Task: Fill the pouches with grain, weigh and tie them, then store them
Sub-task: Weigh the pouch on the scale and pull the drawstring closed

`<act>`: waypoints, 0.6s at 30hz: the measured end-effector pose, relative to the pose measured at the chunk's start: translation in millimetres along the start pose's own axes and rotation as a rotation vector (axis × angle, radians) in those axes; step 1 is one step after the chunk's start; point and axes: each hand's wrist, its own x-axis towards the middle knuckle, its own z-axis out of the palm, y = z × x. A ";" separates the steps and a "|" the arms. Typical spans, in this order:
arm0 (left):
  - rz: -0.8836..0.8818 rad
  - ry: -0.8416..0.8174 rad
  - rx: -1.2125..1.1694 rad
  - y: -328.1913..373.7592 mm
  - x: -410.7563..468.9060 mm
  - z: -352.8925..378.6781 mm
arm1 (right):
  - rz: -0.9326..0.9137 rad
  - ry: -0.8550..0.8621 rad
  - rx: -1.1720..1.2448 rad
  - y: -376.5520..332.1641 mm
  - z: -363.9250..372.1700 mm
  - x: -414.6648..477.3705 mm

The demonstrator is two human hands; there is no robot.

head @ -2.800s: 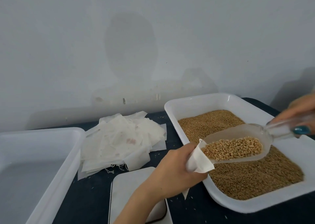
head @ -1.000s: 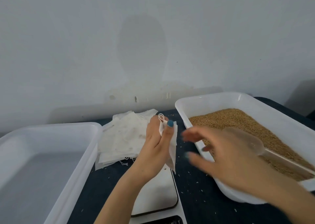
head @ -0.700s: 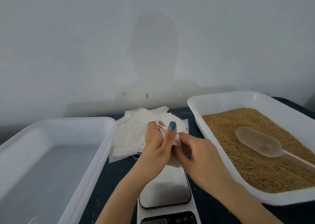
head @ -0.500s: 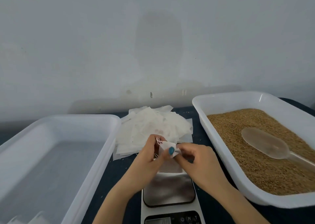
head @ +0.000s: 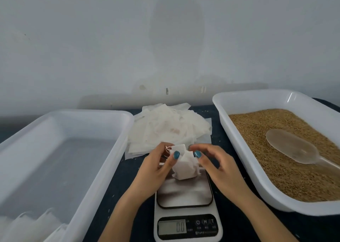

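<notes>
A small white filled pouch sits on the far edge of the platform of a digital kitchen scale. My left hand pinches the pouch's top left corner, where a thin drawstring shows, thumb on top. My right hand is at the pouch's right side, with its thumb against the pouch and its fingers curled above it. A white tray on the right holds brown grain, and a clear plastic scoop lies on the grain.
A pile of flat empty pouches lies behind the scale. A large translucent bin stands on the left, with pale filled pouches at its near corner. A grey wall closes the back of the dark table.
The scoop was laid down in the grain tray. Both hands brought the filled pouch from the tray's edge down to the scale platform, and the view shifted right and down.
</notes>
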 end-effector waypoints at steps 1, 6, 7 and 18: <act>0.000 0.003 0.005 -0.4 -0.7 0.0 | 0.003 -0.002 -0.004 1.2 -0.7 0.2; 0.021 0.020 0.045 0.1 -2.1 0.6 | -0.062 -0.050 -0.100 0.3 -1.8 -1.6; 0.019 0.021 0.040 0.3 -2.4 0.5 | -0.072 -0.053 -0.106 -0.1 -1.8 -1.6; 0.061 0.036 0.043 3.4 -1.7 -1.9 | -0.151 -0.058 -0.152 1.6 -3.0 -2.3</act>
